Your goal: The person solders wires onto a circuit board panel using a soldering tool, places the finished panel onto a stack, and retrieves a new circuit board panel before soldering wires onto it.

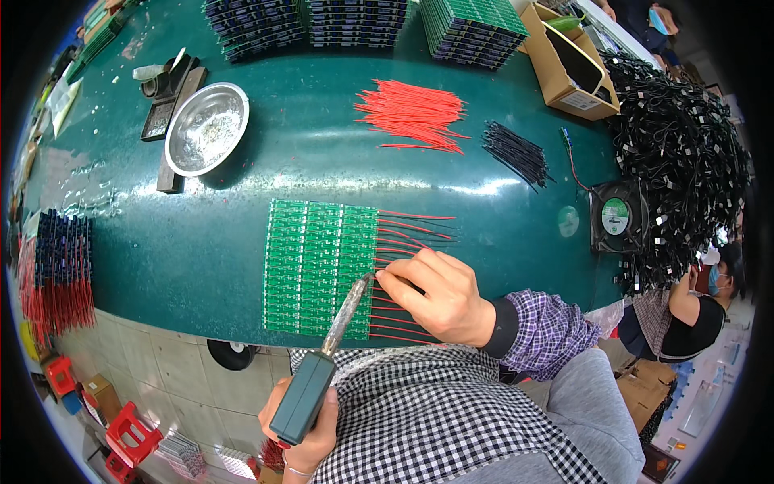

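My left hand is wrapped round the dark green handle of a soldering iron. The iron slants up and to the right, its tip at the right edge of a green circuit board panel lying flat on the table. Right beside the tip, the thumb and fingers of my right hand are pinched on a thin wire at that edge; the fingers mostly hide it, and I cannot tell its colour. Red wires and some black ones stick out rightward from the panel, above and below my fingers.
Beyond the panel lie a pile of red wires and a smaller black wire bundle. A metal bowl stands upper left; stacked boards line the back. A small fan and heaped black cables are right. Another person sits beyond.
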`<action>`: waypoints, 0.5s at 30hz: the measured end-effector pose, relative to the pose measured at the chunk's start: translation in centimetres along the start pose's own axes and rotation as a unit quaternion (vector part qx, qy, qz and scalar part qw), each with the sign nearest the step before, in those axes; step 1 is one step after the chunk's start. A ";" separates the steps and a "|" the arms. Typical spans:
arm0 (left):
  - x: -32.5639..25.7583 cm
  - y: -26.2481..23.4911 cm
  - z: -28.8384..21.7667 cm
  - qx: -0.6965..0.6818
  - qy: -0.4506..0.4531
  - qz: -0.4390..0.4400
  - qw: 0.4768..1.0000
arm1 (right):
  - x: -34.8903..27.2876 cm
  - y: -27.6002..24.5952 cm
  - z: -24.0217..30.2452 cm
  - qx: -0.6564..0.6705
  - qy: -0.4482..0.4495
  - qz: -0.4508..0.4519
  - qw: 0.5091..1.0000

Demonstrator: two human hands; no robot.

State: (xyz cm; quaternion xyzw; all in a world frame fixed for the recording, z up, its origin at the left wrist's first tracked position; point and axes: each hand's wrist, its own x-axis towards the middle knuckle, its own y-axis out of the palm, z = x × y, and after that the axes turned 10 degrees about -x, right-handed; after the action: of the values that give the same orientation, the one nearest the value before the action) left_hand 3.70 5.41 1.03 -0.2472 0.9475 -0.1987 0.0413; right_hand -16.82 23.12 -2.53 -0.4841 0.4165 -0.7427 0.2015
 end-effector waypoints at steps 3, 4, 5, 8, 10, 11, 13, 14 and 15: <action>-1.0 -0.2 1.4 -0.011 -0.005 -0.010 1.000 | 0.0 0.0 0.0 -0.001 0.000 -0.003 1.000; -1.2 -0.3 1.6 -0.011 -0.005 -0.010 1.000 | 0.0 0.0 0.0 -0.003 0.001 -0.003 1.000; -1.4 -0.4 1.8 -0.014 -0.009 -0.011 1.000 | 0.0 0.0 0.0 -0.004 0.001 -0.002 1.000; -1.7 -0.5 2.0 -0.016 -0.018 -0.011 1.000 | 0.0 0.0 0.0 -0.003 0.002 -0.003 1.000; -1.8 -0.6 2.1 -0.013 -0.024 -0.010 1.000 | 0.0 0.0 0.1 -0.002 0.003 -0.002 1.000; -1.9 -0.7 2.1 -0.003 -0.023 -0.002 1.000 | 0.1 -0.1 0.1 -0.002 0.004 -0.001 1.000; -1.8 -0.6 2.0 0.007 -0.023 0.005 1.000 | 0.0 0.0 0.1 -0.004 0.003 -0.002 1.000; -1.5 -0.5 1.7 0.000 -0.016 0.002 1.000 | 0.0 0.0 0.1 -0.007 0.002 -0.003 1.000; -1.2 -0.4 1.5 -0.006 -0.009 -0.002 1.000 | 0.0 0.0 0.1 -0.007 0.002 -0.003 1.000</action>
State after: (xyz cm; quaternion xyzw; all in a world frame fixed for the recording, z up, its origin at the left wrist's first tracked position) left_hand 5.20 5.18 -0.20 -0.2507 0.9478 -0.1909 0.0478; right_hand -16.78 23.06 -2.54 -0.4855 0.4201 -0.7414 0.1952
